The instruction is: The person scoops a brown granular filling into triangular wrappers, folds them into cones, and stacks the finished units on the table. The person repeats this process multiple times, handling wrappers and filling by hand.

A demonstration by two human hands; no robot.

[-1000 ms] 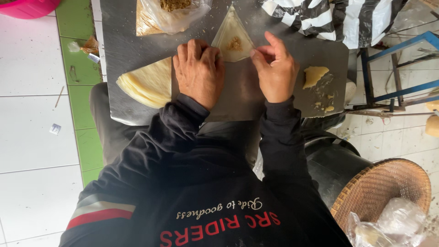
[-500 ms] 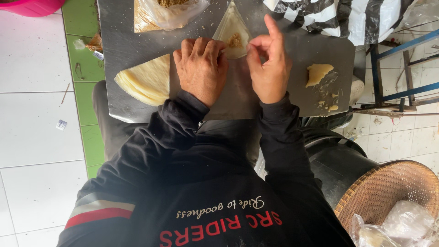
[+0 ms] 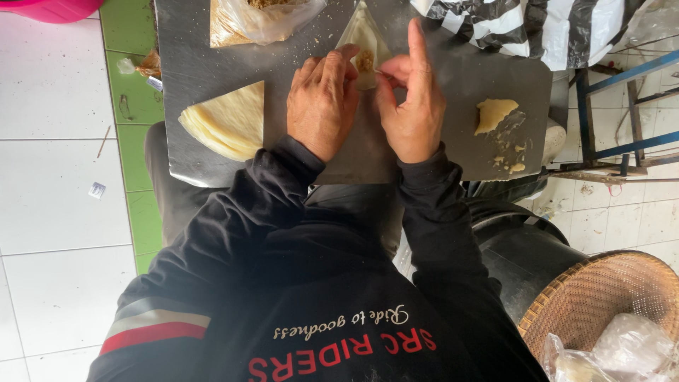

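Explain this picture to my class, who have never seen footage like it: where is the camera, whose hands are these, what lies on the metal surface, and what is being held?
The camera sits on a person's head and looks straight down, so you see their dark sleeves and both bare hands from above. No machine is involved.

The hands work on a grey metal tray resting across the lap. The left hand lies flat, fingertips on a thin triangular pastry sheet with a spoonful of brownish filling on it. The right hand pinches that sheet's edge, index finger raised.

Also on the tray: a stack of pastry sheets to the left, a plastic bag at the top, and a pale lump with crumbs to the right. A woven basket stands on the floor at lower right.
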